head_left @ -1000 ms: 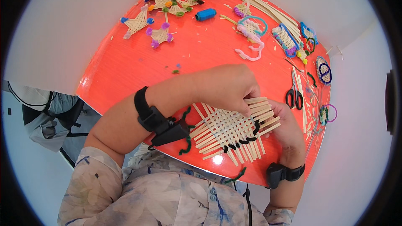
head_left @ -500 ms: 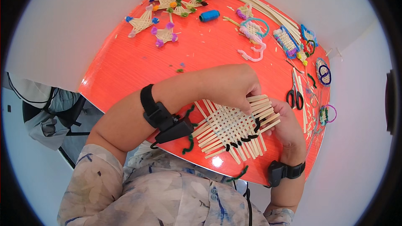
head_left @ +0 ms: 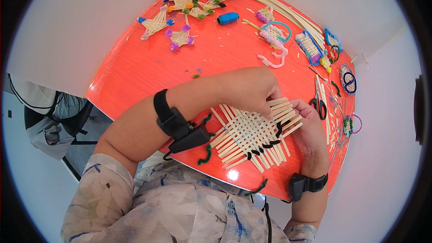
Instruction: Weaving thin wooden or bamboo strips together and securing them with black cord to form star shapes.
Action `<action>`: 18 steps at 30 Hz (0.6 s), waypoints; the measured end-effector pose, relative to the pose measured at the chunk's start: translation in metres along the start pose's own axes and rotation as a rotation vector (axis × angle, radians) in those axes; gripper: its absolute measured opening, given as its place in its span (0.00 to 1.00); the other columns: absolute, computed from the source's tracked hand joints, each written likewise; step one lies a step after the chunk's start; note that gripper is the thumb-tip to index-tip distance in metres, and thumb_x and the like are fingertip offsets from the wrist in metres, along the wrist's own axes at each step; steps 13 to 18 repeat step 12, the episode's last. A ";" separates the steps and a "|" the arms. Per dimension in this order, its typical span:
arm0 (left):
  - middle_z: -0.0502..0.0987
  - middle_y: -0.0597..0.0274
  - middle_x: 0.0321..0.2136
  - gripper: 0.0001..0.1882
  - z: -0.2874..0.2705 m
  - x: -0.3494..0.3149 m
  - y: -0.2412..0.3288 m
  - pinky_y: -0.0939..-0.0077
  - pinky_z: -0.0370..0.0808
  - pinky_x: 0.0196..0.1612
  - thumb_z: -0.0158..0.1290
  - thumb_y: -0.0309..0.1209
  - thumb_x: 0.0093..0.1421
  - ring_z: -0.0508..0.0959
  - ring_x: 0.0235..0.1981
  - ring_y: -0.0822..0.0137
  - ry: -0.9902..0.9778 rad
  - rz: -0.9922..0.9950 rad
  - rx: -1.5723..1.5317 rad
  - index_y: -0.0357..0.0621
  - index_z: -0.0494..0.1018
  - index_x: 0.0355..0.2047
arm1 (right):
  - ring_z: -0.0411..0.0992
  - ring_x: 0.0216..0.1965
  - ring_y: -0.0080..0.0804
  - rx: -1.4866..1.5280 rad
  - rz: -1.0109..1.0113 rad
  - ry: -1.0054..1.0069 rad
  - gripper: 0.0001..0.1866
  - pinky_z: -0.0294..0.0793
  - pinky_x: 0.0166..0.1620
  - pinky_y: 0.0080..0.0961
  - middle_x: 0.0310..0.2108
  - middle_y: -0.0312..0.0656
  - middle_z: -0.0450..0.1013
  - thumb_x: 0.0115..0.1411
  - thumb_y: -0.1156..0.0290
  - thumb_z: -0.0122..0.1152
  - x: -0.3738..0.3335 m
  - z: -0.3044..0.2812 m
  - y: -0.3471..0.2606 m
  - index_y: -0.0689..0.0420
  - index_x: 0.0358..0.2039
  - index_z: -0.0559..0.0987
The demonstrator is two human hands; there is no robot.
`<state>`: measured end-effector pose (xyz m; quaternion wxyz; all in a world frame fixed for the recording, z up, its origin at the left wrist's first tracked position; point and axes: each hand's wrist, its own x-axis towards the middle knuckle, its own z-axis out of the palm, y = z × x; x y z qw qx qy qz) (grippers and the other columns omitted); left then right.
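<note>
A woven mat (head_left: 252,130) of pale bamboo strips, their loose ends sticking out around it, is held slightly tilted near the table's front edge. My left hand (head_left: 261,92) reaches across the far side and grips the mat, with the thumb on top of the weave. A black fuzzy pipe cleaner (head_left: 271,146) runs in and out between the strips along the near right side. At the right-hand strip ends, my right hand (head_left: 310,128) has its fingers bent. Some of its fingertips are hidden behind the strips, and whatever they pinch does not show.
Scissors (head_left: 318,103) with black handles lie right of my right hand. Dark green pipe cleaner pieces (head_left: 204,154) are near the mat. Star-shaped woven pieces (head_left: 155,24), a blue thread spool (head_left: 227,18) and long bamboo strips (head_left: 279,6) lie farther back on the red table (head_left: 130,72).
My right hand has shifted slightly up along the strip ends, and its fingers show more. The mat has tilted a little, with my left hand still gripping it.
</note>
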<state>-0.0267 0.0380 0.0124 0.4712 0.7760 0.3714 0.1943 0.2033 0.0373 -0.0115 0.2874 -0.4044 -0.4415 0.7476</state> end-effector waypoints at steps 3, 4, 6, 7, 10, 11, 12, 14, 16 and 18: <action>0.80 0.54 0.22 0.11 0.000 0.000 -0.001 0.76 0.73 0.26 0.62 0.26 0.47 0.78 0.20 0.72 0.005 0.021 0.008 0.34 0.79 0.32 | 0.74 0.29 0.21 0.013 -0.017 0.021 0.06 0.75 0.31 0.16 0.30 0.37 0.75 0.63 0.73 0.53 -0.001 0.005 0.000 0.61 0.38 0.72; 0.80 0.54 0.22 0.11 0.000 0.000 -0.001 0.76 0.73 0.26 0.62 0.26 0.47 0.78 0.20 0.72 0.003 0.020 0.008 0.34 0.79 0.32 | 0.73 0.27 0.19 0.019 -0.006 0.032 0.06 0.73 0.28 0.14 0.29 0.37 0.74 0.63 0.72 0.52 -0.001 0.007 0.000 0.61 0.38 0.72; 0.80 0.56 0.22 0.11 0.001 0.001 -0.001 0.77 0.73 0.26 0.62 0.26 0.48 0.77 0.20 0.73 -0.003 -0.022 -0.020 0.34 0.79 0.32 | 0.72 0.24 0.18 0.025 0.004 0.045 0.06 0.71 0.25 0.13 0.27 0.36 0.73 0.64 0.71 0.51 -0.002 0.008 -0.002 0.61 0.37 0.72; 0.80 0.56 0.22 0.11 0.001 0.001 -0.001 0.77 0.73 0.26 0.62 0.26 0.48 0.77 0.20 0.73 -0.004 -0.021 -0.019 0.34 0.79 0.32 | 0.70 0.21 0.17 0.004 0.010 0.020 0.07 0.69 0.22 0.11 0.26 0.35 0.72 0.64 0.71 0.50 -0.003 0.008 -0.004 0.61 0.37 0.72; 0.80 0.56 0.22 0.11 0.001 0.000 0.000 0.78 0.73 0.26 0.62 0.27 0.48 0.77 0.21 0.74 0.000 -0.013 -0.033 0.34 0.79 0.32 | 0.67 0.17 0.15 -0.005 0.012 -0.005 0.07 0.65 0.18 0.10 0.25 0.35 0.72 0.65 0.70 0.50 -0.004 0.008 -0.003 0.61 0.37 0.72; 0.80 0.56 0.22 0.11 0.001 0.000 0.000 0.78 0.73 0.26 0.62 0.27 0.48 0.77 0.21 0.74 0.003 -0.009 -0.024 0.34 0.79 0.32 | 0.66 0.16 0.14 0.007 0.011 -0.006 0.07 0.64 0.17 0.09 0.25 0.35 0.72 0.65 0.70 0.50 -0.004 0.008 -0.002 0.61 0.37 0.72; 0.80 0.56 0.22 0.11 0.002 0.000 0.001 0.78 0.73 0.26 0.62 0.27 0.48 0.77 0.21 0.74 0.005 -0.004 -0.015 0.35 0.79 0.33 | 0.66 0.16 0.14 -0.018 0.019 -0.017 0.07 0.66 0.18 0.09 0.24 0.35 0.71 0.65 0.70 0.49 -0.005 0.006 -0.003 0.60 0.38 0.72; 0.80 0.56 0.22 0.11 0.002 0.000 0.001 0.78 0.73 0.26 0.62 0.27 0.48 0.77 0.21 0.74 0.005 -0.004 -0.015 0.35 0.79 0.33 | 0.66 0.16 0.14 -0.018 0.019 -0.017 0.07 0.66 0.18 0.09 0.24 0.35 0.71 0.65 0.70 0.49 -0.005 0.006 -0.003 0.60 0.38 0.72; 0.80 0.56 0.22 0.11 0.002 0.000 0.001 0.78 0.73 0.26 0.62 0.27 0.48 0.77 0.21 0.74 0.005 -0.004 -0.015 0.35 0.79 0.33 | 0.66 0.16 0.14 -0.018 0.019 -0.017 0.07 0.66 0.18 0.09 0.24 0.35 0.71 0.65 0.70 0.49 -0.005 0.006 -0.003 0.60 0.38 0.72; 0.80 0.56 0.22 0.11 0.002 0.000 0.001 0.78 0.73 0.26 0.62 0.27 0.48 0.77 0.21 0.74 0.005 -0.004 -0.015 0.35 0.79 0.33 | 0.66 0.16 0.14 -0.018 0.019 -0.017 0.07 0.66 0.18 0.09 0.24 0.35 0.71 0.65 0.70 0.49 -0.005 0.006 -0.003 0.60 0.38 0.72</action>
